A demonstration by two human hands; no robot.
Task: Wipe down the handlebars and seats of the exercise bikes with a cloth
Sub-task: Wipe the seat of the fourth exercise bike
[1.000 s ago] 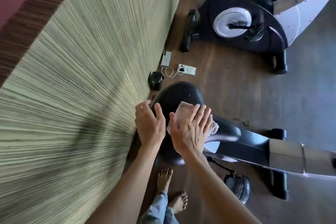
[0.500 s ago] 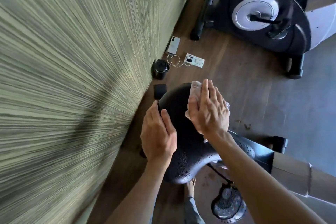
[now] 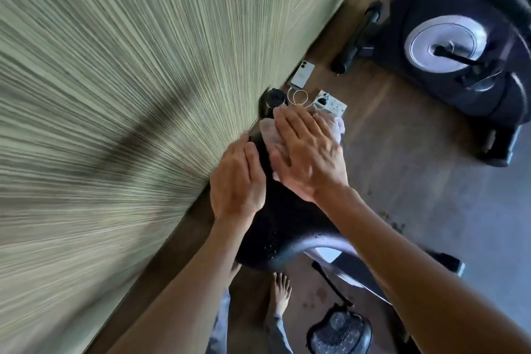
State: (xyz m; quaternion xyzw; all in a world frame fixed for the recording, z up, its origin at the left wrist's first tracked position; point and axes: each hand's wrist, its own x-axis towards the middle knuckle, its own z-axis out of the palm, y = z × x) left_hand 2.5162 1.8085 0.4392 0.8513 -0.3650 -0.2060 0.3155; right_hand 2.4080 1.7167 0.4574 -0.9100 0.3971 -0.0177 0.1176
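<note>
A black bike seat (image 3: 283,220) lies under both my hands, with water drops near its lower edge. My right hand (image 3: 309,156) lies flat with straight fingers on a pale pink cloth (image 3: 268,131) and presses it onto the seat's far end. The cloth shows past my fingertips and at the right edge of my hand. My left hand (image 3: 237,181) rests on the seat's left side, fingers laid along the edge. The bike's frame (image 3: 344,263) and pedal (image 3: 342,329) show below my right forearm.
A green striped wall (image 3: 129,95) runs close along the left. On the wooden floor beyond the seat lie a black cup (image 3: 271,99), a white phone (image 3: 301,73) and a cable with a white socket (image 3: 327,102). A second exercise bike (image 3: 459,52) stands at the upper right. My bare foot (image 3: 283,292) is below.
My right hand has pushed the cloth further along the seat to its far end. My left hand stays on the seat's left side. The camera has moved closer.
</note>
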